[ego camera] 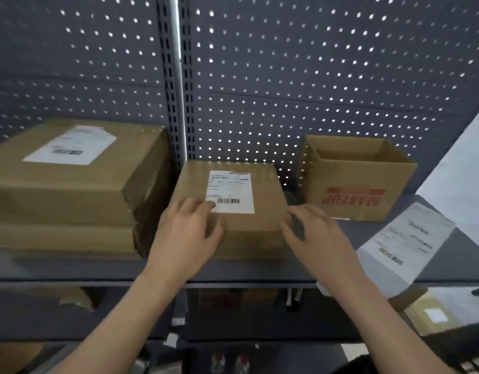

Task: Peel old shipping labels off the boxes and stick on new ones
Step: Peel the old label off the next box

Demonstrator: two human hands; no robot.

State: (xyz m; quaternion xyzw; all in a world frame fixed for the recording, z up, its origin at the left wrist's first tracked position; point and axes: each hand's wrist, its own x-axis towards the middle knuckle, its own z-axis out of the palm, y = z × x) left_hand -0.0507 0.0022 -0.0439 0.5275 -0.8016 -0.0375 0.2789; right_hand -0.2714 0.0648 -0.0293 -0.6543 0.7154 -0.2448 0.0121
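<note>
Head view: a closed cardboard box [260,225] sits at the centre of the frame on a grey shelf [98,268]. A white shipping label [231,191] with a barcode lies flat on its top. The left hand [187,233] rests on the box top, its fingers [210,205] fairly straight. One fingertip touches the label's lower left corner, and the hand grips nothing. The right hand [316,238] is at the box's right front corner, its fingers [308,214] spread, loosely curved and holding nothing. Blur hides whether they touch the cardboard.

At the left of the frame two larger boxes [71,190] are stacked, and the upper one carries its own white label [71,145]. Right of centre stands an open-topped carton [357,184] with red print on its front, upside down. At the lower right a white printed sheet [405,241] lies on the shelf, overhanging its front edge. A grey pegboard [314,76] fills the upper frame.
</note>
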